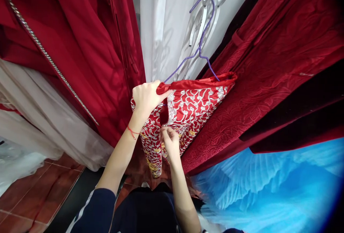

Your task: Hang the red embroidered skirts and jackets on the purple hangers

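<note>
— While the left hand (pixel 146 96) is closed on the top edge of that red embroidered garment (pixel 188 109), what is the right hand (pixel 169 140) doing?

— Its fingertips are pinched on the fabric lower down, at the edge of the slit that runs between the two embroidered panels. Both hands grip the same garment, left above, right below.

— And where does the garment sit?

— It hangs from a purple wire hanger (pixel 200 41), its red satin top band stretched along the hanger's arm, the silver and gold scrollwork facing us. It is squeezed between other hanging clothes.

— Which ones?

— On the left, a plain red satin gown (pixel 88 46) with a rhinestone strap (pixel 48 57) running diagonally across it, and a pale cream dress (pixel 40 118) below that. On the right, a dark red patterned velvet robe (pixel 268 64), touching the embroidered piece. Behind the hanger, white fabric (pixel 166 21).

— Anything nearer the floor?

— A blue pleated tulle skirt (pixel 268 190) at lower right, and reddish floor tiles (pixel 24 197) at lower left. A thin red string bracelet (pixel 132 131) circles the left wrist, and a dark navy sleeve (pixel 94 208) covers the upper arm.
</note>
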A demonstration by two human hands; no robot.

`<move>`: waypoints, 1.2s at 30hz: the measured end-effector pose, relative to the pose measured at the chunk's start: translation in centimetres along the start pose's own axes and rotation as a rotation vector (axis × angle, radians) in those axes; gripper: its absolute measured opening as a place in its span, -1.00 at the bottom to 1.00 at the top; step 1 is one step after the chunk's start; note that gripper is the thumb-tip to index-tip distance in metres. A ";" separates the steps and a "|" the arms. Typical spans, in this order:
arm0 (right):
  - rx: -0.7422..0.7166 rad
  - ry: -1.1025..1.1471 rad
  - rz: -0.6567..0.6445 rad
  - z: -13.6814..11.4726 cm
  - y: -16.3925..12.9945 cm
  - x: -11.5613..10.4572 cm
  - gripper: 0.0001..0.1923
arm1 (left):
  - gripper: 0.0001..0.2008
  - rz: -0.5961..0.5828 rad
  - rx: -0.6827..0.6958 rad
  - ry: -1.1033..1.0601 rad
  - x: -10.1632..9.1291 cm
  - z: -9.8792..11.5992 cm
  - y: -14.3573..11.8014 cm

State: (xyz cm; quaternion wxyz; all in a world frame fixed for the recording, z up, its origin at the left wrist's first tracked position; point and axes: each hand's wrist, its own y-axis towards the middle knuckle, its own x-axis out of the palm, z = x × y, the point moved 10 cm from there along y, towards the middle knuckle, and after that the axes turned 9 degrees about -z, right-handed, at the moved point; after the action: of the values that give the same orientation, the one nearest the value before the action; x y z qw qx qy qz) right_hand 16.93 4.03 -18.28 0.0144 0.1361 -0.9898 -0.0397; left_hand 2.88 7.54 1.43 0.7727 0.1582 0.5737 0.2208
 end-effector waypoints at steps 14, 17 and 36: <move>0.060 -0.056 -0.216 2.0 0.8 1.3 -0.70 | -0.85 0.300 0.092 -0.369 -0.7 -5.4 -12.7; 0.014 -0.062 -0.209 1.5 0.5 2.1 -0.72 | -0.96 -0.078 -0.028 -0.466 7.5 -6.4 -14.9; 0.025 0.076 -0.109 2.4 0.4 2.6 -0.68 | -0.83 0.013 -0.196 -0.454 13.6 -7.1 -16.6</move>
State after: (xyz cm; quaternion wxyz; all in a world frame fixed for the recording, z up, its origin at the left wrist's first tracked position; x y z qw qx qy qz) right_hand 14.22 3.94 -20.55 0.0481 0.1911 -0.9801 -0.0229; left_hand 2.08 0.40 -20.01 0.8919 0.1318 0.3603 0.2394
